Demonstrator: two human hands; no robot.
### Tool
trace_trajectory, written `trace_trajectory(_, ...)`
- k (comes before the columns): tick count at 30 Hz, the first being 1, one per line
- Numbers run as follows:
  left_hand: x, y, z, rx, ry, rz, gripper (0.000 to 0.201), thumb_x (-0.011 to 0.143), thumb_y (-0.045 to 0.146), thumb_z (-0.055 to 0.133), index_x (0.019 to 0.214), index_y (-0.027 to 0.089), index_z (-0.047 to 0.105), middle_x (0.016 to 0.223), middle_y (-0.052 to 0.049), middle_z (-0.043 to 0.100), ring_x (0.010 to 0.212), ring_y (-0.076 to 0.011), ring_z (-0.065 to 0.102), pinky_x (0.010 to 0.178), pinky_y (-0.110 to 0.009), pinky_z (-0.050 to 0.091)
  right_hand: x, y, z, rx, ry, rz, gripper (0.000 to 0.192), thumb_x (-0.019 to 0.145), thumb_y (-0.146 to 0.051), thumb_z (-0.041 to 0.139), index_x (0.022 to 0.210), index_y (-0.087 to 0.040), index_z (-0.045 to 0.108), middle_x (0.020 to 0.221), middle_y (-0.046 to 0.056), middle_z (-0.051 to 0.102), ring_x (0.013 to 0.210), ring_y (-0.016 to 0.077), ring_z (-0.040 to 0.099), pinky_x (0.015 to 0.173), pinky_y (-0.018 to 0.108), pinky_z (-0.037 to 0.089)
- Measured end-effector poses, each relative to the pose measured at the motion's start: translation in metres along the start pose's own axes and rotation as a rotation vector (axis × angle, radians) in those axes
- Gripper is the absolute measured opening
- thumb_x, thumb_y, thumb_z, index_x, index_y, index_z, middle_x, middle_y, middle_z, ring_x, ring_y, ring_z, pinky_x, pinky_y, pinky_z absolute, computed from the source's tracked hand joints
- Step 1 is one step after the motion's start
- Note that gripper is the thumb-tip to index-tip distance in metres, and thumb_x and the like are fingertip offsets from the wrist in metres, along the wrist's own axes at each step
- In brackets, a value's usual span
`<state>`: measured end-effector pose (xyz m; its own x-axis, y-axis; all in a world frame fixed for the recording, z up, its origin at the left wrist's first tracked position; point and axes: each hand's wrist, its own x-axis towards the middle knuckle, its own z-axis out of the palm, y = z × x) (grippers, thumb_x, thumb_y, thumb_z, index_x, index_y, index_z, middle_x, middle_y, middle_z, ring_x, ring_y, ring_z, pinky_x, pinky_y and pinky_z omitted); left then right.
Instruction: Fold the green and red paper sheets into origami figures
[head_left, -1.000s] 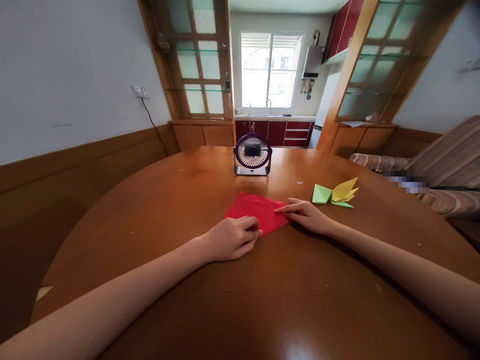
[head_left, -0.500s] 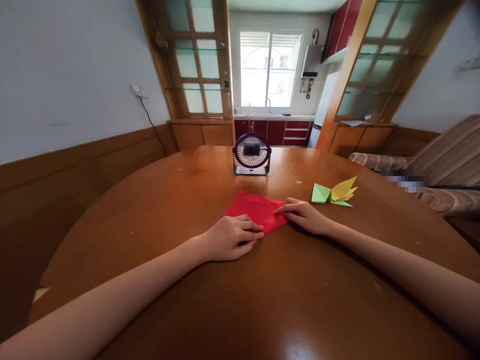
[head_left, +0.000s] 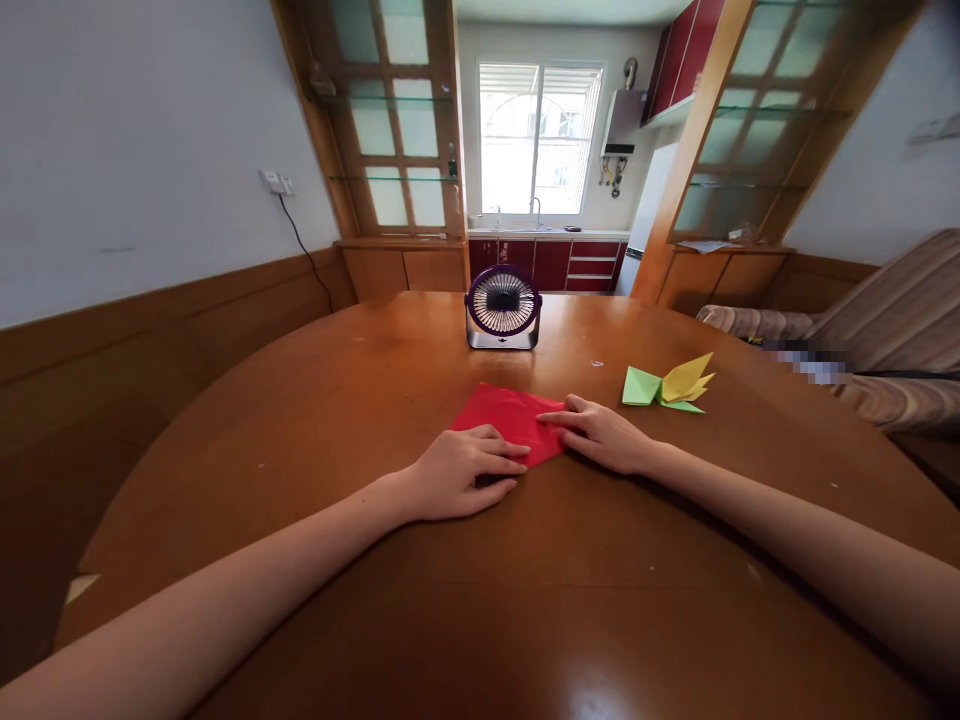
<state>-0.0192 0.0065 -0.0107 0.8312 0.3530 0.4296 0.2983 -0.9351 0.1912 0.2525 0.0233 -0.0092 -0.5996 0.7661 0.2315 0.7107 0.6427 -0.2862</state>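
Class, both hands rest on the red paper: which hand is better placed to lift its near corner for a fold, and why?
Probably the left hand: its fingertips lie on the red paper right at the near corner. The right hand presses the right edge, farther from it.

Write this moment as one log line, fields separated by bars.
left hand flat on red paper | right hand pressing its right corner | paper flat on table | fan behind

It was a home dining room. A round wooden worktop stood before a kitchen with red cabinets. A striped sofa sat alongside.
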Motion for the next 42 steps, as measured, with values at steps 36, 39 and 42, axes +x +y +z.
trace_trajectory(36,0.018,-0.014,0.010,-0.083,-0.069,-0.118,0.027,0.096,0.033,0.053,0.117,0.027,0.068,0.124,-0.005,0.065,0.112,-0.0231,0.056,0.098,-0.041,0.043,0.004,0.000,0.005,-0.072,0.020,0.031,0.041,0.092,-0.016,0.040,0.128,-0.022,0.060,0.095,0.008,0.054,0.084,0.0192,0.057,0.080,0.034,0.045)
trace_trajectory(39,0.022,-0.015,0.009,-0.100,-0.064,-0.135,0.024,0.095,0.032,0.055,0.113,0.024,0.067,0.116,-0.006,0.066,0.108,-0.0224,0.057,0.096,-0.040,0.043,0.004,-0.001,0.006,-0.084,0.030,0.039,0.040,0.092,-0.017,0.041,0.127,-0.022,0.061,0.094,0.007,0.055,0.083,0.0192,0.057,0.080,0.034,0.045)
trace_trajectory(42,0.026,-0.017,0.008,-0.095,-0.078,-0.160,0.020,0.092,0.032,0.058,0.108,0.021,0.065,0.108,-0.007,0.066,0.102,-0.0221,0.058,0.093,-0.039,0.044,0.004,-0.001,0.006,-0.069,0.037,0.049,0.039,0.092,-0.017,0.041,0.125,-0.021,0.061,0.095,0.008,0.056,0.084,0.0199,0.058,0.080,0.034,0.045)
